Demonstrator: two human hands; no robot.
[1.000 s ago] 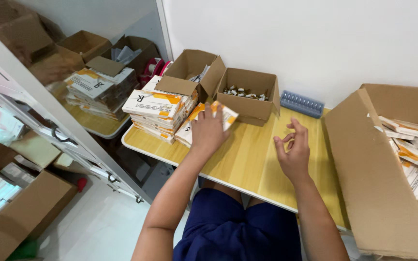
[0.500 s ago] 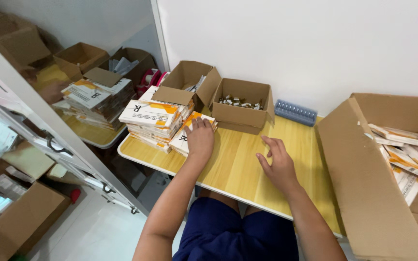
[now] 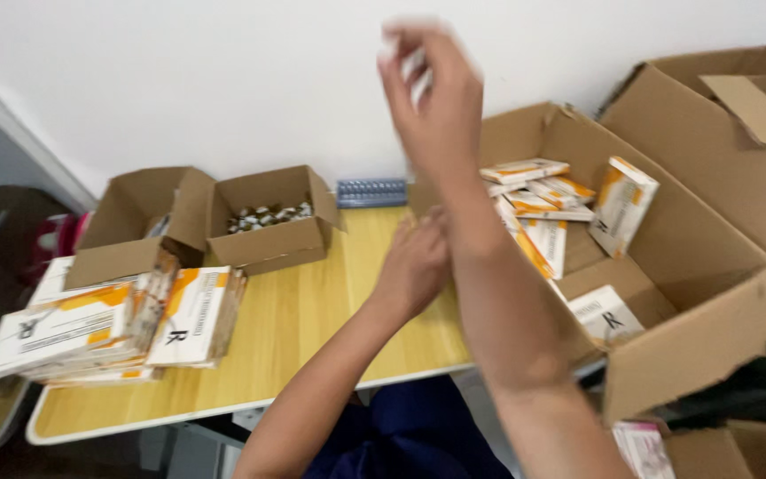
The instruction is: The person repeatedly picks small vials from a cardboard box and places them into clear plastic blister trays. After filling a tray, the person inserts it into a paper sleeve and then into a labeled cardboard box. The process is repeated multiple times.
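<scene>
Right hand (image 3: 436, 98) raised, blurred, pinching something small and pale, kind unclear; left hand (image 3: 414, 266) hangs loose, holding nothing, at the large carton (image 3: 693, 346). Done: two stacks of white-and-orange flat boxes (image 3: 108, 324) on the table (image 3: 312, 328). Left: many loose boxes (image 3: 547, 208) in the carton

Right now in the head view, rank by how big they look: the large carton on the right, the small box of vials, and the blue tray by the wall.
1. Large carton, by far the biggest, though also nearest the camera.
2. Box of vials.
3. Blue tray, smallest.
</scene>
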